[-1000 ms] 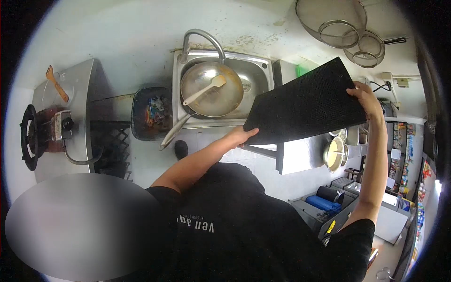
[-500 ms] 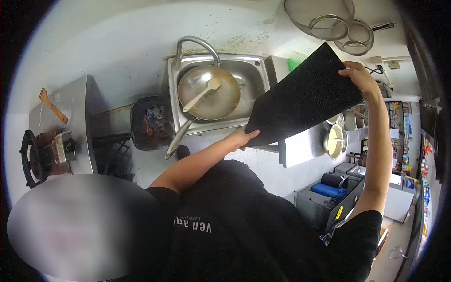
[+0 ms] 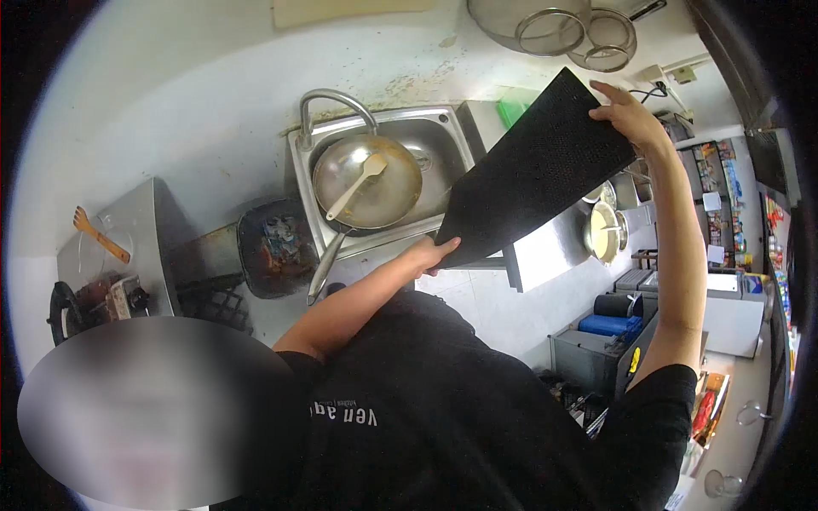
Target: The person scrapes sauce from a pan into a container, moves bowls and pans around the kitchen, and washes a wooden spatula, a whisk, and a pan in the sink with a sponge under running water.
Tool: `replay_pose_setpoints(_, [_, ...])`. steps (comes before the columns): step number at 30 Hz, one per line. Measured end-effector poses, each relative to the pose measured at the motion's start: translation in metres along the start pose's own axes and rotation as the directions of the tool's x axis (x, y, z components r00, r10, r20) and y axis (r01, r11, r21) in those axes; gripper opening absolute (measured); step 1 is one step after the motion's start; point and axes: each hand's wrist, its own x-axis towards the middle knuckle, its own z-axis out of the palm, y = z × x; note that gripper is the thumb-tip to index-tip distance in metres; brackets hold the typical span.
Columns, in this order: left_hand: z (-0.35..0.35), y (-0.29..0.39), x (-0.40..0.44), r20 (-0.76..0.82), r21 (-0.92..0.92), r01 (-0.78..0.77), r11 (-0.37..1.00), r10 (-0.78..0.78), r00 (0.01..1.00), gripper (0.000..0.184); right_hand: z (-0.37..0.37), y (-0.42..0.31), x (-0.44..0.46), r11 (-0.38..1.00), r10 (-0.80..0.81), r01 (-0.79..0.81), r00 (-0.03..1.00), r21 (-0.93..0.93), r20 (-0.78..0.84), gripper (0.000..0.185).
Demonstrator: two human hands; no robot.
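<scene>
while hands (image 3: 433,254) (image 3: 635,121) hold black mat (image 3: 537,166), wok (image 3: 394,194) in sink (image 3: 437,177)

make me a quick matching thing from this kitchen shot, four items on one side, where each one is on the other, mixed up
1. black mat
2. metal pan
3. pale spatula
4. faucet

A. resting across the metal pan
B. curving over the sink
C. between the left hand and right hand
D. in the sink

Pairs: 1-C, 2-D, 3-A, 4-B
</scene>
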Motion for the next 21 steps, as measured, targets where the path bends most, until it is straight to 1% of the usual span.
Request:
replay_pose_setpoints(2, [-0.002,0.001,-0.006,0.026,0.002,0.014,1.000,-0.014,1.000,0.063,-0.001,0.005,0.000,0.998,-0.053,0.053,0.998,0.019,0.017,0.050])
replay_pose_setpoints(4, [-0.003,0.002,-0.011,0.012,-0.009,-0.010,1.000,0.010,1.000,0.063,-0.004,0.013,0.005,0.997,-0.009,-0.004,0.985,0.072,0.175,0.048])
replay_pose_setpoints(5, [-0.004,0.000,-0.011,0.012,0.000,-0.009,1.000,0.009,1.000,0.063,-0.006,0.019,0.010,0.999,-0.049,0.047,0.976,0.017,0.212,0.046])
replay_pose_setpoints(6, [-0.005,-0.004,-0.007,-0.014,0.018,0.007,1.000,-0.007,1.000,0.063,-0.005,0.017,0.007,0.999,-0.049,0.045,0.977,0.022,0.205,0.046])
replay_pose_setpoints(8, [-0.007,-0.012,0.000,-0.039,0.045,0.019,0.999,-0.017,0.999,0.063,-0.004,0.013,0.001,0.994,0.091,-0.101,0.971,0.034,0.221,0.044])
replay_pose_setpoints(10, [-0.008,-0.014,0.001,-0.102,0.100,0.067,0.993,-0.057,0.993,0.065,-0.003,0.015,-0.004,0.993,0.091,-0.105,0.973,0.055,0.212,0.043])
replay_pose_setpoints(11, [-0.011,-0.015,0.001,-0.060,0.111,0.063,0.992,-0.056,0.997,0.067,-0.003,0.017,-0.007,0.991,0.094,-0.111,0.973,0.071,0.211,0.041])
replay_pose_setpoints(12, [-0.011,-0.016,0.004,-0.056,0.124,0.064,0.990,-0.058,0.997,0.067,-0.003,0.019,-0.008,0.990,0.100,-0.118,0.974,0.078,0.201,0.041])
replay_pose_setpoints(14, [-0.011,-0.020,0.010,-0.116,0.156,0.110,0.982,-0.093,0.989,0.067,-0.003,0.026,-0.011,0.999,0.044,-0.043,0.992,-0.005,0.115,0.041])
replay_pose_setpoints(15, [-0.013,-0.022,0.014,-0.108,0.174,0.118,0.978,-0.100,0.989,0.067,-0.002,0.030,-0.013,0.998,0.059,-0.060,0.993,0.005,0.104,0.041])
replay_pose_setpoints(17, [-0.019,-0.025,0.021,-0.079,0.257,0.198,0.946,-0.183,0.980,0.067,-0.002,0.037,-0.017,0.997,0.035,-0.029,0.996,-0.076,0.078,0.041])
replay_pose_setpoints(18, [-0.019,-0.021,0.019,-0.073,0.271,0.199,0.942,-0.187,0.980,0.067,-0.004,0.043,-0.016,0.997,0.046,-0.042,0.997,-0.070,0.067,0.041])
replay_pose_setpoints(20, [-0.020,-0.014,0.014,-0.103,0.257,0.191,0.947,-0.169,0.980,0.066,-0.006,0.059,-0.012,0.996,0.079,-0.083,0.992,0.039,0.100,0.041])
replay_pose_setpoints(21, [-0.022,-0.015,0.019,-0.100,0.197,0.146,0.970,-0.128,0.987,0.064,-0.006,0.065,-0.009,0.996,0.086,-0.087,0.994,0.012,0.072,0.042])
